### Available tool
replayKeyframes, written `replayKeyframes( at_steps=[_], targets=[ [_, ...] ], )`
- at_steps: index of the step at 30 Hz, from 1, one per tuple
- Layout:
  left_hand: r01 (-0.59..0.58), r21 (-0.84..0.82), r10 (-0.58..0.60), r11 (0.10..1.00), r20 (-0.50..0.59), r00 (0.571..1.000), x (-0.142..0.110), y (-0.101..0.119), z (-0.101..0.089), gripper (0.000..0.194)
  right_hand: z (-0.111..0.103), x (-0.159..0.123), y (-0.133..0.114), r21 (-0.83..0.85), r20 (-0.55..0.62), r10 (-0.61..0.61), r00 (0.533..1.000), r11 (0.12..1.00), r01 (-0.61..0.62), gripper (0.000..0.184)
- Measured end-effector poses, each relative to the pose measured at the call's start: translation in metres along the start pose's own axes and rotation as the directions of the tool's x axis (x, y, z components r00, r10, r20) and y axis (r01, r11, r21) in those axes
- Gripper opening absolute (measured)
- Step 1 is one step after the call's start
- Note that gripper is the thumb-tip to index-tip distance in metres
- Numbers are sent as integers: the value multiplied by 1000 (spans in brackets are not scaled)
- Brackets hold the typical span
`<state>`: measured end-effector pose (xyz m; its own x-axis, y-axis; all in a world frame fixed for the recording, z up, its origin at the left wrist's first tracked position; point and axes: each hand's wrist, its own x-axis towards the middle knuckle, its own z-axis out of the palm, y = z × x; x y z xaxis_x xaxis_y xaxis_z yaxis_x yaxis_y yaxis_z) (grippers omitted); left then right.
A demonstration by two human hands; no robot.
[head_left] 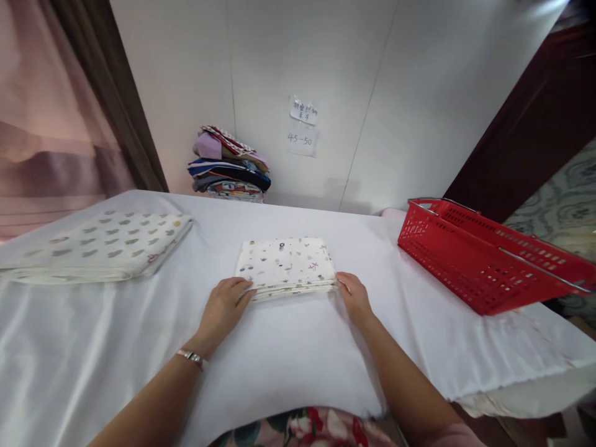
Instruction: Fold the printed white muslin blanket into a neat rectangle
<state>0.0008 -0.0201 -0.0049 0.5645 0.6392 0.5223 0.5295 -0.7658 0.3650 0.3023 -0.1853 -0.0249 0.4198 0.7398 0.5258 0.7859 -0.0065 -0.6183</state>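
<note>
A folded white cloth (286,264) with small printed figures lies flat in front of me, its layered edge facing my body. My left hand (226,305) grips its near left corner, thumb below and fingers on top. At the near right corner, my right hand (354,297) pinches the layers in the same way. The cloth rests on a table covered with a white sheet (288,354). Both hands stay low, close to the tabletop.
A larger folded cloth (112,242) with grey patterned shapes lies at the left. On the right stands a red plastic basket (465,267) with metal handles. Behind the table, folded clothes (230,164) are stacked against a white wall (298,56) bearing paper notes (302,138).
</note>
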Motion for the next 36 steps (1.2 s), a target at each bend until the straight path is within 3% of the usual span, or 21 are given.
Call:
replayKeyframes(
  at_steps=[10, 17, 26, 30, 36],
  targets=[
    [-52, 6, 52, 999, 39, 998, 0, -9, 0, 33, -3, 4, 4, 5, 109, 85, 990, 996, -86, 33],
    [-73, -3, 73, 997, 40, 997, 0, -16, 3, 31, -7, 9, -7, 73, 70, 140, 988, 987, -145, 30],
    [-76, -26, 76, 997, 12, 997, 1, -13, 2, 30, 9, 14, -10, -44, 33, 219, 975, 975, -217, 18],
    [-80, -37, 81, 996, 18, 997, 1, -16, 3, 30, 14, 15, -10, 66, -7, 243, 970, 968, -242, 13],
    [-81, -41, 82, 996, 42, 996, 1, -17, 2, 32, 9, 16, -17, 258, -85, 370, 925, 905, -338, 13]
  ],
)
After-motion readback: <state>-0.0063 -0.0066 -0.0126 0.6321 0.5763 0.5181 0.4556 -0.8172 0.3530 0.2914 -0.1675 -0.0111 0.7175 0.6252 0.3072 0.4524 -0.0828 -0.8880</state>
